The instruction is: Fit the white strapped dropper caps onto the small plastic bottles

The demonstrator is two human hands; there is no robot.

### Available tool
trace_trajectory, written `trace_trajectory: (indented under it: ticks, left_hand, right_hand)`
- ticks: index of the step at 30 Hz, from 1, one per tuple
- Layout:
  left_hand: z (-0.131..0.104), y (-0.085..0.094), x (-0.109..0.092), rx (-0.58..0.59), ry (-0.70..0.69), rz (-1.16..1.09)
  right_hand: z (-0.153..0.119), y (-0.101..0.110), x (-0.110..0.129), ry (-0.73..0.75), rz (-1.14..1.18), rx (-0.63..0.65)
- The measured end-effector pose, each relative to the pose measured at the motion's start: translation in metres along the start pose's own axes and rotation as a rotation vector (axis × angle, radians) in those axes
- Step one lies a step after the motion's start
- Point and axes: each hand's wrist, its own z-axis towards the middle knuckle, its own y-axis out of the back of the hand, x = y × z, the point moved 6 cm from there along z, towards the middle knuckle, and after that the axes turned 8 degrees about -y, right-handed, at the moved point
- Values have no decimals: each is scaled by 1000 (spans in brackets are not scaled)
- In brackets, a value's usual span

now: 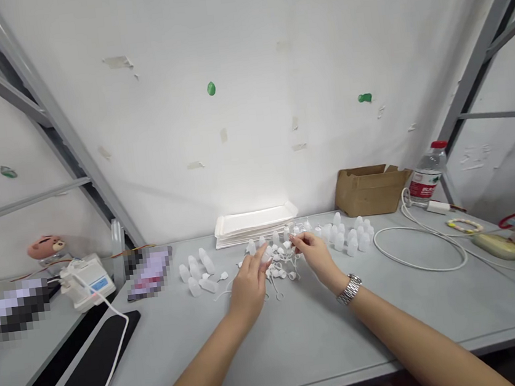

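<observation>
My left hand [248, 284] is closed in a pinch around a small translucent plastic bottle [268, 254]. Opposite it, my right hand [316, 257], with a metal watch at the wrist, pinches something tiny that I cannot make out. Between and below both hands lies a loose pile of small white caps [283, 273] with thin looped straps. Several more of the rounded translucent bottles [194, 287] stand or lie left of the pile, and another group [338, 241] stands to the right.
White stacked trays [255, 219] lie against the wall. A cardboard box [371, 191], a water bottle [427, 177], a coiled white cable [422, 272] and a beaded bracelet [465, 226] are at the right. A blurred phone-like object [150, 273] and a white power adapter [88, 283] lie left.
</observation>
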Motion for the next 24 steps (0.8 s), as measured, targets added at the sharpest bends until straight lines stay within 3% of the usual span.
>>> trace_trajectory:
  ticks: [4, 9, 14, 19, 24]
  left_hand:
    - [-1, 0, -1, 2, -15, 8]
    - [0, -1, -2, 19, -14, 43]
    - [0, -3, -4, 49, -14, 55]
    - [0, -5, -3, 64, -17, 70]
    - [0, -5, -2, 71, -29, 76]
  right_hand:
    - [-3, 2, 11, 52, 90, 10]
    - [-3, -3, 5, -55, 178, 60]
    - [-6, -10, 7, 3, 75, 115]
    - [-10, -7, 15, 124, -165, 31]
    - [-12, -15, 16, 97, -102, 164]
